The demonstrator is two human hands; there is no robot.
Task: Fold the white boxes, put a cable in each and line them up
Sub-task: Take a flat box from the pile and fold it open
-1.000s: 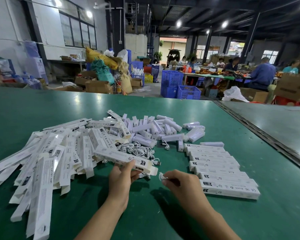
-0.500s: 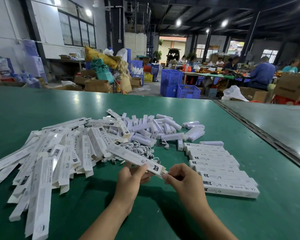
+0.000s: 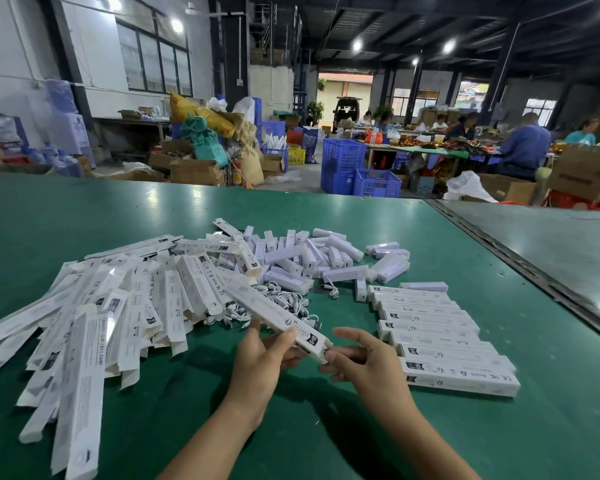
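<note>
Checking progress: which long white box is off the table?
The box in the left hand, its end at the right hand; all others lie on the table.

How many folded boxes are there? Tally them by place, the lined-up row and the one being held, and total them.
Boxes in the lined-up row: about 9, as their edges run together
Held box: 1
Total: about 10
The flat boxes and the cables lie heaped, too tangled to count.
</note>
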